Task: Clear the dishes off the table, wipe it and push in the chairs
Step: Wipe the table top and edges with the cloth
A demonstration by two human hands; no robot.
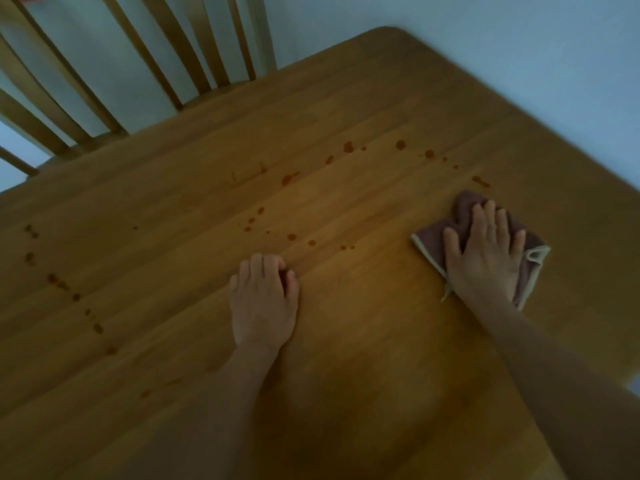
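Observation:
The wooden table (363, 109) fills the view. Reddish-brown drips (348, 147) trail across its middle, and more run down the left side. My right hand (485, 251) lies flat with straight fingers on a folded mauve cloth (431, 242) with a pale edge, pressing it onto the table's right part, just below the nearest drips. My left hand (263, 299) rests on the bare wood near the centre, its fingers curled under with the tips on the surface, holding nothing.
A wooden chair (207, 57) with a slatted back stands at the far left edge of the table. A pale wall runs behind the table's far right corner (391, 29). The floor shows through the chair slats.

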